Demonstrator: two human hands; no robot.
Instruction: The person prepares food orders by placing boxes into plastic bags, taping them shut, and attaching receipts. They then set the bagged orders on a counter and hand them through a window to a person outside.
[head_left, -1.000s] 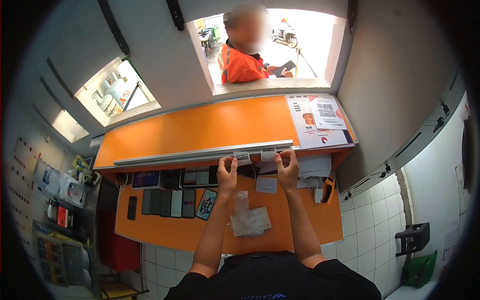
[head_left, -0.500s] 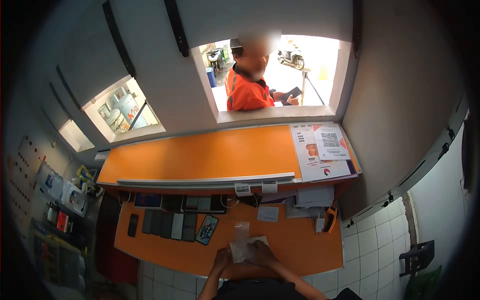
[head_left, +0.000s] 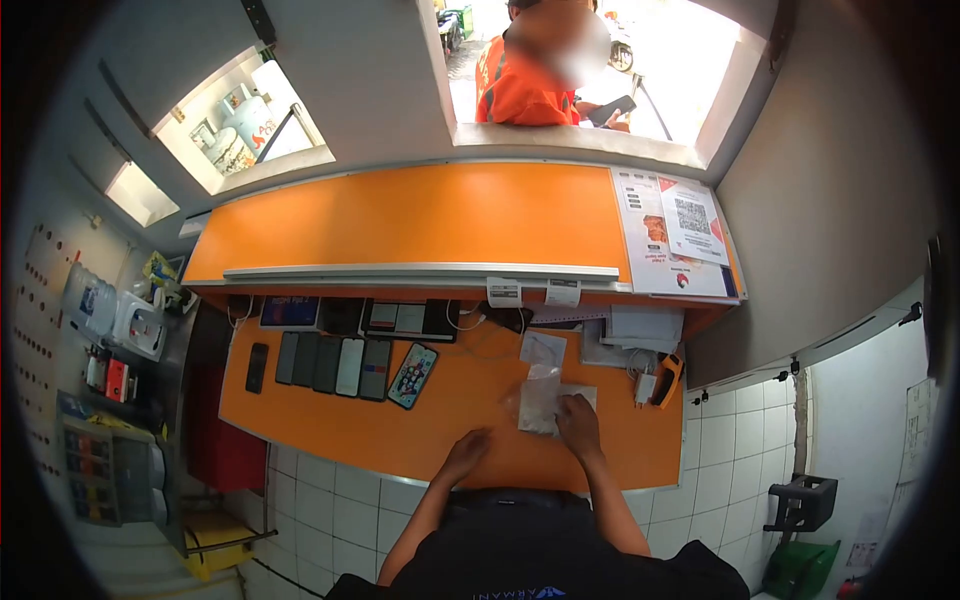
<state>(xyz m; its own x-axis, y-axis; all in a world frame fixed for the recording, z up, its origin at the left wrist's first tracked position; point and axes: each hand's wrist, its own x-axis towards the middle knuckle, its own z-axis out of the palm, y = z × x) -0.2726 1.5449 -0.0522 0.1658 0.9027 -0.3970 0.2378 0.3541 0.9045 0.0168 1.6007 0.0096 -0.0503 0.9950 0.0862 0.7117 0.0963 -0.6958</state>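
Observation:
On the orange desk (head_left: pixel 330 430) lies a clear plastic bag (head_left: pixel 541 391) with something pale in it, overlapping a white paper (head_left: pixel 588 392). My right hand (head_left: pixel 577 418) rests on the paper beside the bag, its fingers bent together; what they hold, if anything, is too small to make out. My left hand (head_left: pixel 468 450) is near the desk's front edge, left of the bag and apart from it, its fingers blurred. A phone with a colourful screen (head_left: pixel 412 375) lies behind it to the left.
Several phones (head_left: pixel 350 367) stand in a row at left. A raised orange shelf (head_left: pixel 420 215) crosses behind, with printed sheets (head_left: pixel 690 220) at its right end. An orange-black tool (head_left: pixel 668 380) lies at right. Beyond the window, a person in orange (head_left: pixel 530 95) holds a phone.
The head view has tilted down. My left hand has come away from the bag and paper; my right hand stays at the paper.

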